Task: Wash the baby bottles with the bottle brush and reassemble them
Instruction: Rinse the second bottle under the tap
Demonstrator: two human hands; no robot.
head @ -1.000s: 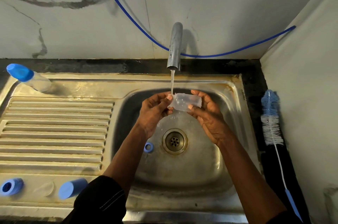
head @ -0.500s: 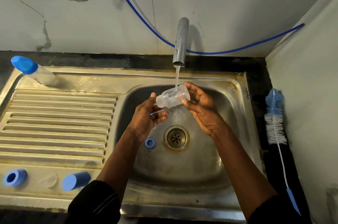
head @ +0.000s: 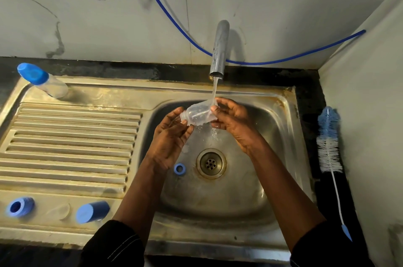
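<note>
A clear baby bottle [head: 197, 114] lies sideways over the sink bowl, its neck pointing left. Water from the tap [head: 219, 48] runs over its base end. My right hand [head: 231, 120] grips the base. My left hand [head: 170, 136] sits under the neck with its fingers touching the mouth. A blue ring [head: 179, 168] lies in the bowl beside the drain [head: 210, 164]. The blue and white bottle brush [head: 328, 147] lies on the black counter at the right. A second, assembled bottle with a blue cap [head: 41, 80] stands at the back left.
A blue collar [head: 20, 206], a clear disc [head: 58, 211] and a blue cap [head: 92, 211] lie on the front of the ribbed draining board [head: 69, 142]. A blue hose [head: 272, 62] runs along the back wall. A white wall closes the right side.
The bottle has tipped so its neck points down to the left. My left hand has slid under the neck. Water now runs over the base end and splashes below.
</note>
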